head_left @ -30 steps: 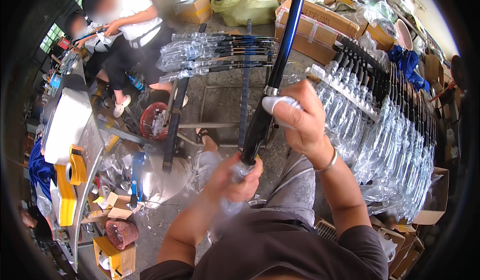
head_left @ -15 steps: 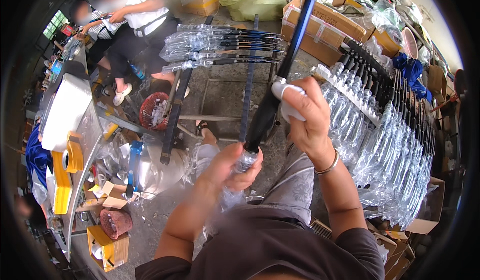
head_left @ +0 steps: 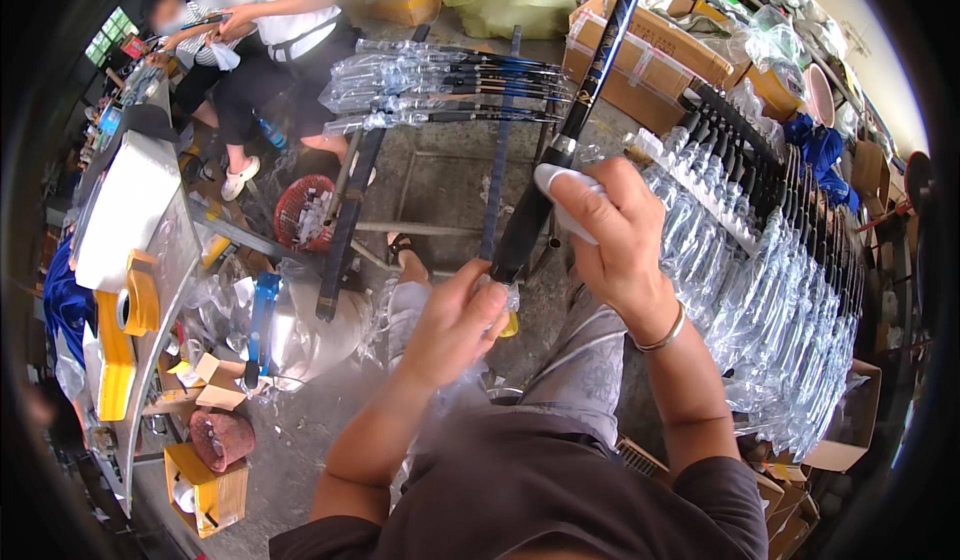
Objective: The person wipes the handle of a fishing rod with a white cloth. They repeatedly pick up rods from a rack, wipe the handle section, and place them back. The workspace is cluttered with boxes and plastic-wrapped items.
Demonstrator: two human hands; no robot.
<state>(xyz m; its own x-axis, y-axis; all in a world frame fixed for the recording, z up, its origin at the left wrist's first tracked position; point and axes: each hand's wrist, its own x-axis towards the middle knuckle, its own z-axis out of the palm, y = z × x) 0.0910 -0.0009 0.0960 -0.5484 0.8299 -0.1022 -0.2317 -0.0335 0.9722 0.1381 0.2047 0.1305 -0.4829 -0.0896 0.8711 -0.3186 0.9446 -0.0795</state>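
A black fishing rod [head_left: 598, 80] with a glossy shaft and a thick matte handle slants up and away in front of me. Around the handle's lower end, where clear plastic film shows, my left hand [head_left: 455, 320] is closed. My right hand [head_left: 622, 225] pinches a folded white cloth [head_left: 568, 200] against the upper part of the handle, just below a silvery ring. Part of the cloth is hidden behind my fingers.
Ahead, several plastic-wrapped rods [head_left: 430, 85] lie across a metal rack [head_left: 345, 225]. More wrapped rods [head_left: 770, 300] stand in rows at right. A cluttered table [head_left: 165, 345] is at left, with a red basket [head_left: 305, 210] beyond. Two people [head_left: 285, 45] work at far left.
The rod has turned a little, so gold markings now show on its shaft. The cloth has shifted slightly along the handle. My left hand's grip has altered at the lower end.
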